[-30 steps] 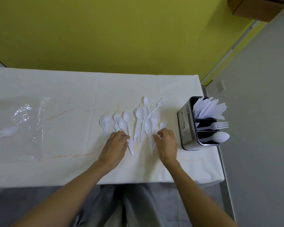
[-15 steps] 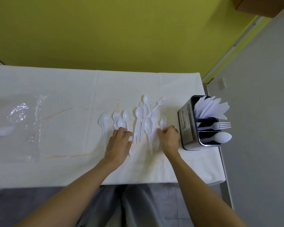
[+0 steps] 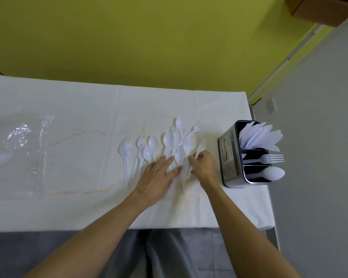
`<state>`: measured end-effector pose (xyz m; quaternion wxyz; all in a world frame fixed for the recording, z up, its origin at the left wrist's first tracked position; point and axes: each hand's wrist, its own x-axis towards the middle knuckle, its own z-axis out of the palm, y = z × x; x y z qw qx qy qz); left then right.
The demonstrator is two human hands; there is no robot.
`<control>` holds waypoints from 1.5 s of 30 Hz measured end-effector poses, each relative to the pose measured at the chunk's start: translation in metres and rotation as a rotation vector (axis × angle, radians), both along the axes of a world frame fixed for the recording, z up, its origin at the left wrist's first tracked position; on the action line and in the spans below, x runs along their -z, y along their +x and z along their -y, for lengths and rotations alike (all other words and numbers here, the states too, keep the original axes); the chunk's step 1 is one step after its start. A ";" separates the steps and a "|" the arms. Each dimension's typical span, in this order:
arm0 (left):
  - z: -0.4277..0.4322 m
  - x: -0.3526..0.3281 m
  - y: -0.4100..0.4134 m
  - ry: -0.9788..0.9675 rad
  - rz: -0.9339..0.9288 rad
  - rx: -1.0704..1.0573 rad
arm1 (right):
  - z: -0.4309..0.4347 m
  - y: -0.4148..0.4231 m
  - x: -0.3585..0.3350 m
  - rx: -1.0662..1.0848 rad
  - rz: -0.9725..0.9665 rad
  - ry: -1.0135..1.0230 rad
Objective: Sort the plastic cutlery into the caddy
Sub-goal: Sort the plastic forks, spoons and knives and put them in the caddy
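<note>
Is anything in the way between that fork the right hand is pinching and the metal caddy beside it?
Nothing visible. The right hand pinches the fork by its handle at the pile's right edge, and only bare tablecloth lies between it and the caddy, whose middle compartment already holds a fork.

Two bare arms come up from the bottom of the picture, with no sleeves on them at all. The left hand and the right hand have no gloves, rings or watch that can be seen. Below the arms are soft grey cloth trousers with long folds running down the legs.
</note>
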<state>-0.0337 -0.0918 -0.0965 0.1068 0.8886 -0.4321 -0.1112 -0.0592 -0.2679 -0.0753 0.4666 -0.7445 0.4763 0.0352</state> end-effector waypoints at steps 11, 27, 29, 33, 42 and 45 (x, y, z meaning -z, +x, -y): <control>-0.016 0.006 0.005 -0.049 0.123 -0.095 | 0.001 0.006 -0.002 -0.072 -0.031 0.057; 0.015 -0.007 0.028 -0.241 -0.007 -0.302 | 0.010 0.020 -0.007 -0.017 -0.004 -0.038; 0.019 -0.007 0.031 -0.245 0.000 -0.296 | 0.011 0.022 -0.008 -0.053 -0.039 -0.040; 0.026 -0.011 0.032 -0.264 0.023 -0.330 | 0.016 0.016 -0.010 -0.044 -0.089 0.018; 0.013 -0.012 0.015 -0.093 0.022 -0.162 | 0.026 0.017 -0.016 0.233 0.044 0.439; 0.000 -0.003 0.018 -0.123 0.024 -0.205 | 0.024 0.027 -0.021 0.473 0.135 0.742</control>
